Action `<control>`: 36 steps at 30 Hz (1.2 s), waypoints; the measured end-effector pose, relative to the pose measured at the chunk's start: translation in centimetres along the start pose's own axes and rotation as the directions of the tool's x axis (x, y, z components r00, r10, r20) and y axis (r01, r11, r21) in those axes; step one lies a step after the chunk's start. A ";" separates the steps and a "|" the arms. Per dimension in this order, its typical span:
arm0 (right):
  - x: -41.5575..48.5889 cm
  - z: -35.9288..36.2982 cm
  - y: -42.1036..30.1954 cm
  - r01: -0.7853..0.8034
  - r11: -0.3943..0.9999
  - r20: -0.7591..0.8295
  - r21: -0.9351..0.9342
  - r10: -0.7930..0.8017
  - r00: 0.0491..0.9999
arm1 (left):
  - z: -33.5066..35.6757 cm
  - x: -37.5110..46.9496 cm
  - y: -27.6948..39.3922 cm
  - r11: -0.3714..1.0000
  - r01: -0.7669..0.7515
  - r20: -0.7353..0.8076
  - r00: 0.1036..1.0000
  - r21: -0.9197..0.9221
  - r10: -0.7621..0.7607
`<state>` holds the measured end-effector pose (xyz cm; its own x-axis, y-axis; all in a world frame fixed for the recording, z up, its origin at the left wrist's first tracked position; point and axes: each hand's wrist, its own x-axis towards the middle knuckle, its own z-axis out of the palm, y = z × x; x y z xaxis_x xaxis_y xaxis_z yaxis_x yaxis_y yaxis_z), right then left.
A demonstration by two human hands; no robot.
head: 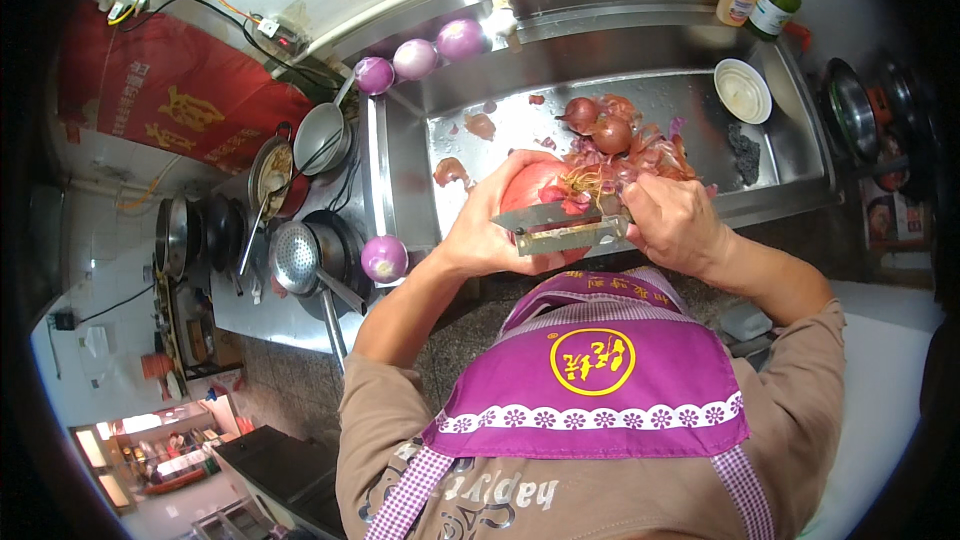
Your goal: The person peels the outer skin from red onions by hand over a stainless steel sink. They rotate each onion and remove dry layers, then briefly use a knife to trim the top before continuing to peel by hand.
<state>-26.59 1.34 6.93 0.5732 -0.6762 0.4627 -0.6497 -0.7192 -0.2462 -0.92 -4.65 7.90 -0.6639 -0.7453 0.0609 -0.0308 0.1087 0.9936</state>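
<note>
My left hand [487, 229] grips a large reddish onion [531, 184] above the near edge of a steel sink [442, 101]. Dry roots [590, 181] and loose skin flaps stick out of the onion. In my right hand [671, 221] is a small metal knife or peeler [566, 234]; its flat blade lies across the onion's near side. My right fingers are close to the root end. Beyond my hands, two unpeeled onions [613, 135] lie in the sink among a heap of papery onion skins [660, 157].
Three peeled purple onions [415, 59] line the sink's far left corner; another [385, 259] sits on its near left rim. A white bowl [742, 91] and dark scouring pad [744, 154] occupy the right end. Pots and a perforated ladle [295, 258] crowd the left counter. Bottles [775, 4] stand behind.
</note>
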 end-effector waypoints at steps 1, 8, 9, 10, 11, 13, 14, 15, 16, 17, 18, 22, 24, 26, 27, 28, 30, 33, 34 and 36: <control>-0.1 0.0 0.2 0.001 1.000 -0.009 0.002 -0.001 1.000 | 0.1 -0.2 0.0 1.000 0.017 0.005 1.000 -0.026 -0.017; 0.3 0.5 1.7 0.074 0.997 -0.031 -0.025 -0.074 0.997 | -0.3 -0.2 0.2 0.996 -0.022 0.016 1.000 0.084 0.021; 0.4 0.6 1.9 0.083 0.996 -0.041 -0.022 -0.084 0.996 | -0.3 -0.2 0.3 0.998 -0.011 -0.002 1.000 0.058 0.011; 0.5 0.6 2.2 0.087 0.996 -0.044 -0.018 -0.088 0.995 | -0.2 -0.2 0.4 0.999 -0.005 -0.011 1.000 0.040 0.005; 0.7 0.6 2.4 0.106 0.994 -0.102 -0.008 -0.106 0.989 | 0.0 -0.2 0.5 1.000 0.015 -0.034 0.999 0.009 -0.015; 0.8 0.9 2.4 0.033 0.998 -0.075 -0.057 -0.037 0.997 | 1.0 -0.3 0.3 0.956 -0.132 -0.176 0.967 0.264 0.182; 0.8 0.9 2.4 -0.007 0.997 -0.064 -0.079 0.002 0.998 | 1.6 -0.4 0.2 0.912 -0.152 -0.251 0.932 0.381 0.261; 0.9 0.9 2.4 0.014 0.997 -0.070 -0.075 -0.019 0.997 | 1.8 -0.3 0.1 0.845 -0.164 -0.291 0.891 0.508 0.348; 1.0 1.0 2.5 0.019 0.997 -0.051 -0.071 -0.023 0.998 | 1.8 -0.2 0.0 0.781 -0.179 -0.289 0.861 0.598 0.419; 1.0 0.9 2.5 0.030 0.998 -0.034 -0.059 -0.032 0.999 | 1.6 -0.2 0.0 0.866 -0.170 -0.256 0.913 0.470 0.318; 1.0 0.8 2.8 0.047 0.998 -0.026 -0.052 -0.049 0.998 | 1.1 0.0 0.0 0.928 -0.148 -0.187 0.957 0.342 0.222; 1.6 0.9 3.7 0.102 0.994 -0.041 -0.041 -0.104 0.994 | 1.2 0.2 -0.6 0.953 -0.132 -0.197 0.962 0.273 0.189; 1.7 1.2 3.7 0.076 0.996 -0.065 -0.037 -0.078 0.995 | 2.0 0.1 -0.9 0.758 -0.159 -0.309 0.846 0.632 0.435; 1.8 1.6 3.8 0.041 0.999 -0.092 -0.019 -0.043 0.995 | 2.1 0.5 -1.1 0.742 -0.164 -0.337 0.813 0.650 0.474; 1.8 1.6 4.0 0.048 0.999 -0.096 -0.026 -0.050 0.994 | 2.1 0.6 -1.0 0.794 -0.144 -0.344 0.845 0.591 0.409; 1.7 1.6 4.2 0.059 0.998 -0.083 -0.020 -0.061 0.995 | 1.8 0.6 -0.8 0.900 -0.141 -0.307 0.909 0.412 0.283; 1.9 1.6 4.8 0.061 0.998 -0.068 -0.027 -0.063 0.996 | 1.1 1.0 -0.2 0.999 -0.035 -0.155 0.987 0.022 0.038; 2.3 1.7 5.8 0.029 0.997 -0.071 -0.075 -0.035 0.997 | 2.5 0.6 0.1 0.999 -0.040 -0.090 0.995 0.031 0.042; 2.7 1.8 6.0 0.012 0.996 -0.090 -0.093 -0.020 0.996 | 3.6 0.0 0.1 0.782 -0.217 -0.083 0.943 0.584 0.323; 3.0 1.8 6.5 -0.064 0.994 -0.147 -0.091 0.050 0.988 | 4.5 0.4 -1.0 0.993 -0.069 -0.235 0.968 0.093 0.089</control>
<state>-28.26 -5.63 5.18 0.4608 -0.6804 0.5698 -0.7277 -0.6572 -0.1963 -4.55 -2.09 6.52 -0.4698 -0.8663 0.1699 -0.0548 0.2207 0.9738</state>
